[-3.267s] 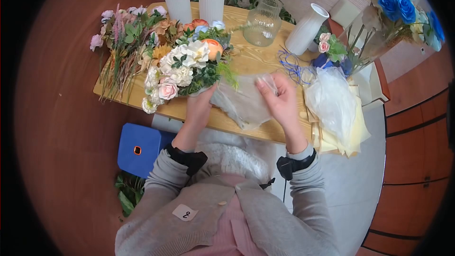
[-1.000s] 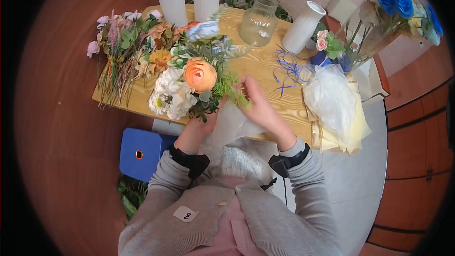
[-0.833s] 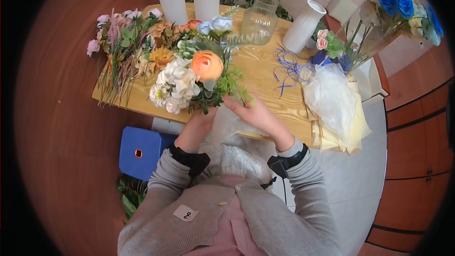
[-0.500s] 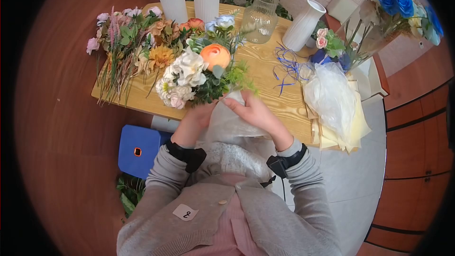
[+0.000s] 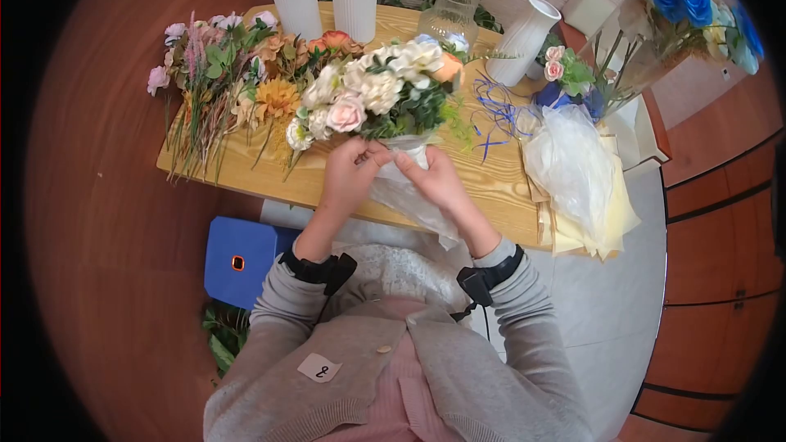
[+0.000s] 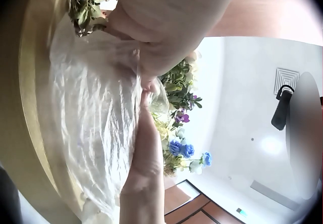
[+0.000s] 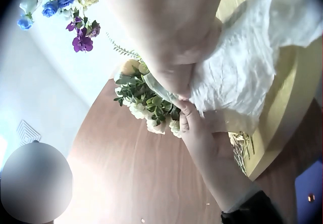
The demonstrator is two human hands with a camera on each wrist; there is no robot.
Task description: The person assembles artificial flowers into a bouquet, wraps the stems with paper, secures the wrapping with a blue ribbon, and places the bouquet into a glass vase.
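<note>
In the head view, a bouquet of white, pink and orange flowers (image 5: 381, 90) with green leaves lies over the table's front half, blooms pointing away from the person. A translucent plastic sheet (image 5: 401, 192) is gathered around its stem end, and the stems are hidden inside. The left hand (image 5: 350, 172) pinches the sheet's gathered edge just below the blooms. Close beside it, the right hand (image 5: 442, 184) holds the same gather with thumb and fingers. In the right wrist view the thumbs and fingertips of both hands meet at the sheet (image 7: 237, 67), whose loose end hangs toward the table edge.
Loose flowers (image 5: 221, 74) cover the table's left side. Behind stand two white vases (image 5: 354, 4), a glass vase (image 5: 450, 20) and a leaning white vase (image 5: 524, 41). Blue ribbon (image 5: 499, 110) and more plastic sheeting (image 5: 569, 172) on yellow paper lie right. A blue stool (image 5: 246, 262) stands below left.
The right hand has brought the stretched-out sheet in around the stems. The bouquet has turned, its orange flower moving from the middle to the right side, and has shifted right; both hands came together.
</note>
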